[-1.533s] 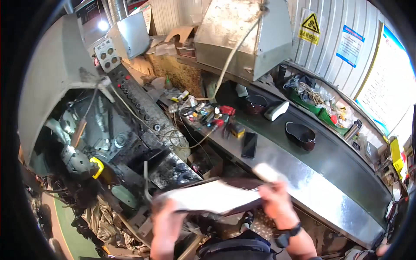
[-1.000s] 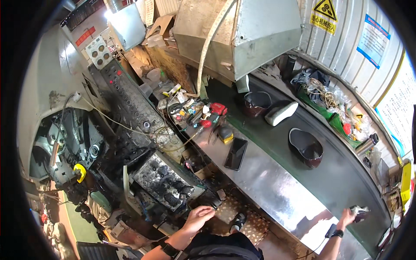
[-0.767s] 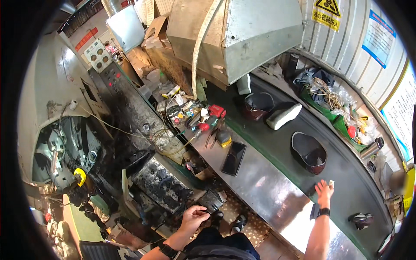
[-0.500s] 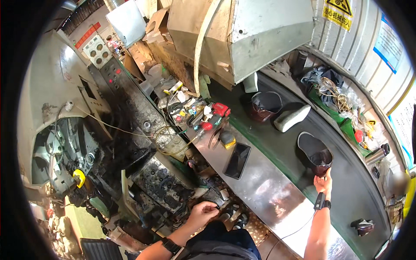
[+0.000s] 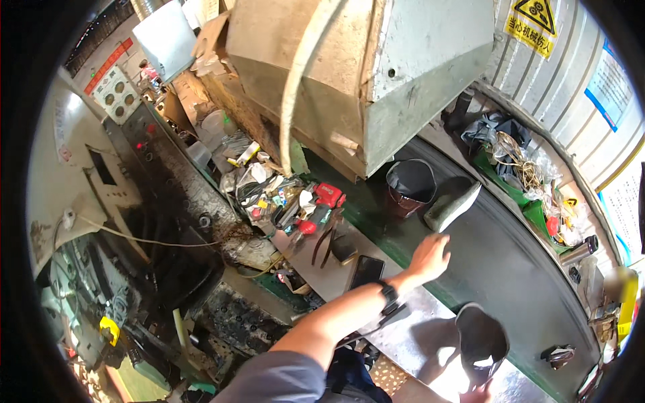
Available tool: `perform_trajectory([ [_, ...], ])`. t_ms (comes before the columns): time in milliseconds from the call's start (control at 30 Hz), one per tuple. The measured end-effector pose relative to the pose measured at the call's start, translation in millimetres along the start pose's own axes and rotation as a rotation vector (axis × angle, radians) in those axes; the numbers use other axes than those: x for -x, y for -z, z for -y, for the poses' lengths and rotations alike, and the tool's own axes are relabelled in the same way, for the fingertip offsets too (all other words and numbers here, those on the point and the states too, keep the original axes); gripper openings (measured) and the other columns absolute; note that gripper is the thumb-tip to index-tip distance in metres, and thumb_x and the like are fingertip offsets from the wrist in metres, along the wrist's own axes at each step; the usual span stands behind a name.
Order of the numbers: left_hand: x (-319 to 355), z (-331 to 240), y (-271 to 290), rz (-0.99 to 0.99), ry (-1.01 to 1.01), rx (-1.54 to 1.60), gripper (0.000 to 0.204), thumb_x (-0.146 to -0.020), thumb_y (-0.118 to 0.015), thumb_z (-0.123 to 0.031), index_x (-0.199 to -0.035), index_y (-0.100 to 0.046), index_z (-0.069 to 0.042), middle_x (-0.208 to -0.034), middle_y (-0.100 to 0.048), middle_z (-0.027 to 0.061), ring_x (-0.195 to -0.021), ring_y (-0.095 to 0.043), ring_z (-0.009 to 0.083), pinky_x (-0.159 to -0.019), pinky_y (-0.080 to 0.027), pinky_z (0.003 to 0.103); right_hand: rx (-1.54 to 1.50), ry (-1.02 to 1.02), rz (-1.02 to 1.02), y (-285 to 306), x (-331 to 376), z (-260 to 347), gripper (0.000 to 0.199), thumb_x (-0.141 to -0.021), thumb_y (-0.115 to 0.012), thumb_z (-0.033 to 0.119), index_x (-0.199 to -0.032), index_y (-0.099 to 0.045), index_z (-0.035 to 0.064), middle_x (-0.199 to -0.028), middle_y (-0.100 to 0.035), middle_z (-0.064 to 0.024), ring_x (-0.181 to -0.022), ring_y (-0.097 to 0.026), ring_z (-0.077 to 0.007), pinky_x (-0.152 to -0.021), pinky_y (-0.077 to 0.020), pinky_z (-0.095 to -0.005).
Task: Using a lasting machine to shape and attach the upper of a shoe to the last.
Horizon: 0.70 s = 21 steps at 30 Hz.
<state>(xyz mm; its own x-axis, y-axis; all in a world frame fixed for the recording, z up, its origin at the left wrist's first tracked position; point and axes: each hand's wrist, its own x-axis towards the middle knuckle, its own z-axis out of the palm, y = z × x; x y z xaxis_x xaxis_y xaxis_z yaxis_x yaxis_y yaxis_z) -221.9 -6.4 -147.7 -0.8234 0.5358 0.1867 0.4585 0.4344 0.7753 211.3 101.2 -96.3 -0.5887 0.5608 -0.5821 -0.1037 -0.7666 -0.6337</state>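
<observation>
My right hand (image 5: 477, 395), partly cut off by the lower edge, grips the near end of a dark shoe upper (image 5: 480, 336) with a glossy dark red part. The upper is held above the metal ledge, its opening facing up. My left arm reaches across the ledge. At its end my left hand (image 5: 430, 258) hangs over the belt, fingers a little apart and nothing in them. Just beyond it lies a pale, sole-shaped piece (image 5: 453, 207). A second dark red upper (image 5: 411, 188) stands on the belt beside that piece.
The dark conveyor belt (image 5: 517, 269) runs out from under a metal hood (image 5: 302, 80). A small dark red piece (image 5: 559, 356) lies on its near right part. On the ledge are a phone (image 5: 367, 272), pliers (image 5: 324, 247) and a red tool (image 5: 329, 195). Machinery (image 5: 107, 282) stands left.
My right hand has lifted the shoe upper off the belt and drawn it toward me. My left hand has swung from beside my body to over the belt. The view has shifted.
</observation>
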Motion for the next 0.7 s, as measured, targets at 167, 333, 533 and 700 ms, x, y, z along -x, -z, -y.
perform_trajectory([
  [167, -88, 41, -63, 0.059, 0.249, -0.277, 0.094, -0.081, -0.076, -0.04, -0.152, -0.031, 0.003, -0.155, -0.034, 0.0278, -0.14, -0.038, 0.0417, -0.113, -0.035, 0.052, -0.239, 0.087, -0.195, -14, 80, -37, 0.039, -0.096, -0.067, 0.031, -0.126, -0.062, 0.0061, -0.125, -0.066, -0.0102, -0.116, -0.059, -0.0256, -0.101, -0.0492, -0.0411],
  [333, -106, 60, -69, -0.011, 0.264, -0.284, 0.095, -0.077, -0.075, -0.027, -0.155, -0.028, 0.001, -0.146, -0.04, 0.0293, -0.131, -0.043, 0.042, -0.11, -0.037, 0.05, -0.408, -0.06, -0.093, -33, 106, -38, 0.039, -0.095, -0.068, 0.032, -0.123, -0.063, 0.0059, -0.119, -0.066, -0.0095, -0.112, -0.06, -0.0243, -0.098, -0.0501, -0.0387],
  [533, -54, 5, -36, 0.055, 0.034, -0.302, 0.087, -0.069, -0.077, -0.006, -0.148, -0.039, 0.0, -0.139, -0.043, 0.03, -0.124, -0.045, 0.0443, -0.107, -0.041, 0.05, -0.846, -0.41, 0.419, -35, 110, -29, 0.038, -0.094, -0.069, 0.034, -0.12, -0.065, 0.0056, -0.112, -0.067, -0.0086, -0.106, -0.062, -0.0226, -0.095, -0.0512, -0.0358],
  [700, 45, -25, 41, -0.01, -0.532, -0.193, 0.06, -0.073, -0.068, 0.002, -0.131, -0.057, -0.006, -0.141, -0.043, 0.0269, -0.127, -0.045, 0.0441, -0.109, -0.041, 0.053, 0.079, 0.057, -0.201, 9, 97, -30, 0.051, -0.093, -0.068, 0.03, -0.135, -0.055, 0.0037, -0.123, -0.065, -0.0129, -0.117, -0.061, -0.0281, -0.104, -0.0492, -0.0369],
])
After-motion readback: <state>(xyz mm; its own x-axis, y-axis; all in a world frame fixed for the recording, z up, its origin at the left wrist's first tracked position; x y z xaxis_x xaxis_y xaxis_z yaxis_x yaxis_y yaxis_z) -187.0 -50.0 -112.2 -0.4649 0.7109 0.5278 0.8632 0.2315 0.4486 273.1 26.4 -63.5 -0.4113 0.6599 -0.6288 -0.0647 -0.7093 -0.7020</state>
